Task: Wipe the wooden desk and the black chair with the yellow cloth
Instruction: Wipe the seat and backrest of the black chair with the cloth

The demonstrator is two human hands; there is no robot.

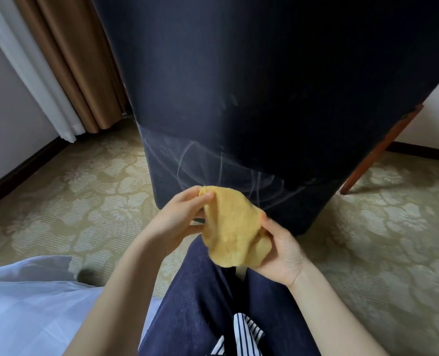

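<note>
As you face the black chair, fingers of your left hand pinch the yellow cloth at its top edge, while your right hand seems to grip its lower side.

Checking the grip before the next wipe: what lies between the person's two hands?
In the head view, the yellow cloth spans the gap: the left hand pinches its upper edge and the right hand holds its lower right side.
</note>
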